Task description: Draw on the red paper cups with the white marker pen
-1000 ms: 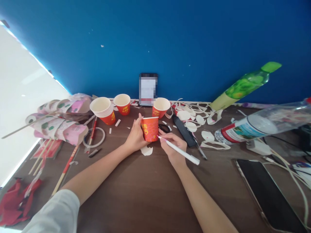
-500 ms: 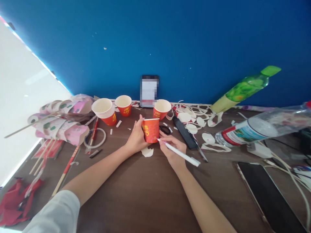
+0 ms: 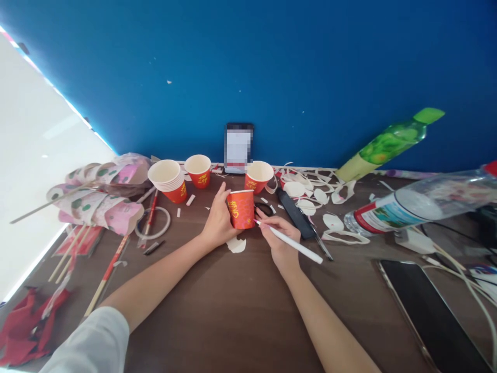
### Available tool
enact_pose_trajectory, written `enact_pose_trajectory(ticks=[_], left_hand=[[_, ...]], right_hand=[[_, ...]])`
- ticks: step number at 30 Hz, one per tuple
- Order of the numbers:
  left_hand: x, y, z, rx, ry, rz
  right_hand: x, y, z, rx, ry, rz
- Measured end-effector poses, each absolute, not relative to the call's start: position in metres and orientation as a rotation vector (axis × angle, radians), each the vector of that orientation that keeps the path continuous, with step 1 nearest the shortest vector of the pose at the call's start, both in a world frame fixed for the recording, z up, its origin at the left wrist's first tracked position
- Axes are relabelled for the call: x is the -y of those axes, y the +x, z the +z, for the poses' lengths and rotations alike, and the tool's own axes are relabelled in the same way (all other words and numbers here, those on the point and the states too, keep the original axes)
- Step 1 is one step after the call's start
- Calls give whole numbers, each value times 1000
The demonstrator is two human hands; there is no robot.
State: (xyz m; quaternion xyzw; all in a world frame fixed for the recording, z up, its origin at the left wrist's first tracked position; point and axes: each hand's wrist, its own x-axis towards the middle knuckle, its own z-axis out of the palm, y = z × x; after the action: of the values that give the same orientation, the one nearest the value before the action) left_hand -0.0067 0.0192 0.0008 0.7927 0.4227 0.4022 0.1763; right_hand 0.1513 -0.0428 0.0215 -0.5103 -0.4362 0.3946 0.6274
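A red paper cup [image 3: 242, 209] with yellow lettering and a pinkish pattern stands tilted slightly at the middle of the table. My left hand [image 3: 219, 220] wraps its left side, thumb and fingers gripping it. In my right hand [image 3: 282, 242] is a white marker pen [image 3: 297, 246], held like a pencil, its pink tip at the cup's lower right edge. I cannot tell whether the tip touches the cup. Behind stands another red paper cup [image 3: 257, 182]. A torn scrap of white paper [image 3: 236, 244] lies under my left wrist.
To the left are a stack of paper cups [image 3: 167, 181], a single cup [image 3: 199, 173] and pink paper rolls [image 3: 101, 207]. A phone [image 3: 238, 150] leans on the blue wall. Paper scraps [image 3: 306, 189], a black cutter [image 3: 297, 215], bottles [image 3: 392, 147] and a dark phone [image 3: 430, 311] fill the right.
My right hand has shifted slightly right with the marker, whose tip moves from the cup's front to its lower right edge. The left hand keeps its hold, and the cup turns slightly.
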Motion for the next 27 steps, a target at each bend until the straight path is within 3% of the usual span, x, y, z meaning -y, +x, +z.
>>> enact_pose_trajectory(ticks=[27], left_hand=[[-18,-6,8,-1189,2249,1070]], right_hand=[[44,150,30,977,-1255,888]])
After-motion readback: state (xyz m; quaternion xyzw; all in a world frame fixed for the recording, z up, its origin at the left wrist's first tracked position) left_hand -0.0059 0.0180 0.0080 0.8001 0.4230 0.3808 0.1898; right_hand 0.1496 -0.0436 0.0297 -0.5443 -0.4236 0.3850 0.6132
